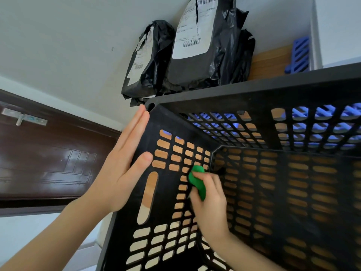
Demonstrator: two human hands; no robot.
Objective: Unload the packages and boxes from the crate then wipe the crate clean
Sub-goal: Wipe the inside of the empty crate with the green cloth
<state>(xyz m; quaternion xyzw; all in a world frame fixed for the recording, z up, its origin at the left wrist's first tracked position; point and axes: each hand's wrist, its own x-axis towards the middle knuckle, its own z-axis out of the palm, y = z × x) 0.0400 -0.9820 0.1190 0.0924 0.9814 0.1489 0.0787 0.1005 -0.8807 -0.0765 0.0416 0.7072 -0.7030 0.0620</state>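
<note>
Grips cloth (197, 181) in curled right hand (210, 204) against inner wall of crate (234, 90), steadies it with flat, straight-fingered left hand (121, 169), 2 packages (195, 45) behind.

Left of the left hand (121, 169) stands a dark brown door (48, 163), glossy, with raised panel lines catching the light. A metal bolt (23, 118) is fixed to it, up and further left of that hand. Above the hand spreads a pale wall (68, 45), with a white trim band (58, 94) running between it and the door's frame. Well up and to the right of the right hand (211, 204), a blue slatted plastic piece (298, 55) stands on a wooden surface (269, 61), against a white upright (315, 36).
</note>
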